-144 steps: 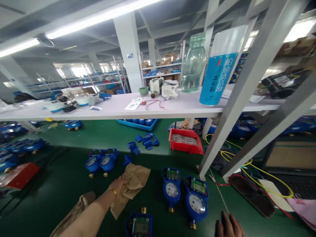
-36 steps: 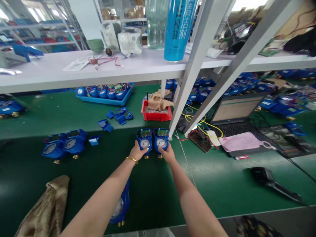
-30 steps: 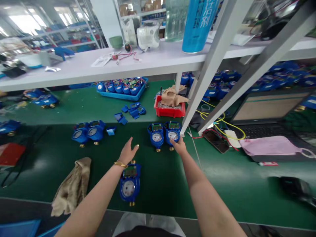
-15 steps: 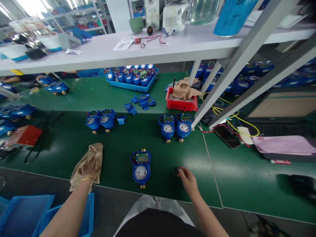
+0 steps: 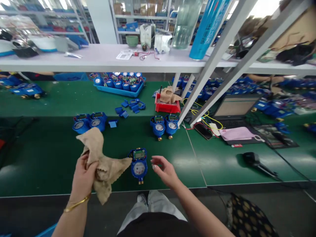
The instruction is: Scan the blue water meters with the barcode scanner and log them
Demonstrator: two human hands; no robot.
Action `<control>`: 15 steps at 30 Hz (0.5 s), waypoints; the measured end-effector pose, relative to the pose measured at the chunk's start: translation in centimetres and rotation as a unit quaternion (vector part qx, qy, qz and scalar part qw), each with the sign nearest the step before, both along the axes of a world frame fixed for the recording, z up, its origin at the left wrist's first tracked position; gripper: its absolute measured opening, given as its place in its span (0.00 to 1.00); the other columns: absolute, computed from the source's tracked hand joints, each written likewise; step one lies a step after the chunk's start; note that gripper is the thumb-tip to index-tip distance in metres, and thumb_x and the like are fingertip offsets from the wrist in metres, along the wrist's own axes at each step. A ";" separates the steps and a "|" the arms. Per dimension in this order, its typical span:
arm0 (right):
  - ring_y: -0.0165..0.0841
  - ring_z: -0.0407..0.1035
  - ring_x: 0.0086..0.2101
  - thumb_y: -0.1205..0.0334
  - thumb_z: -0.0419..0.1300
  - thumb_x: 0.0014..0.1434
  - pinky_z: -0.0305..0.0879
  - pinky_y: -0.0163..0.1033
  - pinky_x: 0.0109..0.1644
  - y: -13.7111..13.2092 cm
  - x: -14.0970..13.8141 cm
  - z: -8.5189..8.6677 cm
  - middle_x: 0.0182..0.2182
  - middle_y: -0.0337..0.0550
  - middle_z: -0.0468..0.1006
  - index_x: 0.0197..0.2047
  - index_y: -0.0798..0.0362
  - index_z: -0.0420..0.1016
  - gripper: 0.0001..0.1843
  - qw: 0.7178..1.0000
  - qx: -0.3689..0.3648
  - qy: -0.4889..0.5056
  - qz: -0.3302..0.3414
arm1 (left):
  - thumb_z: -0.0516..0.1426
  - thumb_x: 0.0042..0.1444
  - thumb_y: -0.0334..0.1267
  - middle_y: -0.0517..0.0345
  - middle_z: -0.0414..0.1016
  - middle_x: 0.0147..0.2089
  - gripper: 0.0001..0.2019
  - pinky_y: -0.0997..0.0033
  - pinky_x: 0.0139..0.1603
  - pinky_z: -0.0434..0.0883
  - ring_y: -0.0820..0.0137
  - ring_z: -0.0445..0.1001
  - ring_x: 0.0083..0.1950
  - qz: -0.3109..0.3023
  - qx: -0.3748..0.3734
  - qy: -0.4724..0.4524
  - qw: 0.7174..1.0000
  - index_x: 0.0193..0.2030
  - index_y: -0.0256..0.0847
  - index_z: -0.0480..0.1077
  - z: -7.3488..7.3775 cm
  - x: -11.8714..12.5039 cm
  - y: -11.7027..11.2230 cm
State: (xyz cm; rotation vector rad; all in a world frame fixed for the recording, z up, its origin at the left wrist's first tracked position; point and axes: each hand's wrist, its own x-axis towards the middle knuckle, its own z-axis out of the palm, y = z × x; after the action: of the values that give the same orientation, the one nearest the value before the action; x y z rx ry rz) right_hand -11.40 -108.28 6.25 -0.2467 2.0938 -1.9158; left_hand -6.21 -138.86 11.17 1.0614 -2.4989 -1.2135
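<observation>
My left hand (image 5: 83, 177) is closed around a tan cloth (image 5: 100, 161) and holds it up over the green bench near the front edge. Just right of the cloth a blue water meter (image 5: 139, 163) lies flat on the bench, dial up. On the meter's right side my right hand (image 5: 165, 169) hovers with fingers apart and holds nothing. Two more blue meters (image 5: 164, 126) stand side by side farther back, and another pair (image 5: 89, 121) sits to the left.
A white shelf (image 5: 98, 62) runs above the bench, braced by slanted grey struts (image 5: 217, 54). Behind are a blue tray of meters (image 5: 118, 85), loose blue lids (image 5: 132, 106), a red bin (image 5: 167, 106), a laptop (image 5: 234, 110) with cables, and a black scanner (image 5: 256, 162).
My left hand has lifted the cloth off the bench edge and brought it right, toward the near meter. My right hand has moved closer to that meter.
</observation>
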 end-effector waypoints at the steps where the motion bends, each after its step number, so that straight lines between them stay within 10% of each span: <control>1: 0.39 0.71 0.48 0.41 0.61 0.54 0.71 0.44 0.49 -1.0 -0.1 1.5 0.50 0.47 0.75 0.57 0.49 0.69 0.32 1.000 -0.017 0.023 0.013 | 0.51 0.48 0.57 0.57 0.68 0.52 0.29 0.58 0.53 0.73 0.55 0.70 0.52 -0.035 0.033 0.035 0.998 0.55 0.48 0.55 1.7 -0.7 2.2; 4: 0.40 0.63 0.57 0.41 0.61 0.54 0.66 0.45 0.56 -2.8 -0.7 4.4 0.63 0.45 0.63 0.67 0.45 0.56 0.42 0.995 -0.038 0.095 0.014 | 0.56 0.43 0.51 0.57 0.71 0.48 0.26 0.61 0.51 0.74 0.56 0.72 0.48 -0.200 0.162 0.089 0.962 0.50 0.45 0.62 4.6 -2.3 9.7; 8: 0.39 0.64 0.57 0.51 0.53 0.58 0.62 0.44 0.61 -1.3 -2.0 3.9 0.59 0.45 0.68 0.66 0.51 0.58 0.34 0.984 0.065 0.126 -0.107 | 0.52 0.50 0.45 0.46 0.61 0.63 0.28 0.60 0.67 0.60 0.56 0.60 0.64 -0.391 0.227 0.093 0.887 0.59 0.37 0.61 3.6 -2.4 16.3; 15: 0.44 0.67 0.52 0.62 0.58 0.59 0.62 0.53 0.59 3.7 -6.6 -1.9 0.56 0.50 0.68 0.66 0.50 0.58 0.32 0.938 0.303 0.043 -0.163 | 0.51 0.54 0.50 0.45 0.68 0.50 0.20 0.63 0.46 0.74 0.59 0.71 0.50 -0.310 0.208 0.039 0.927 0.48 0.40 0.70 -0.4 2.3 13.4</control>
State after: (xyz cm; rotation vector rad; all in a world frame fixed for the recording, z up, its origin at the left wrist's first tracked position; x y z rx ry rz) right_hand -18.01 -104.61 4.31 0.1674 2.7983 -1.3118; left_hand -3.90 -125.44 10.75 0.2396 -2.6637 -1.9699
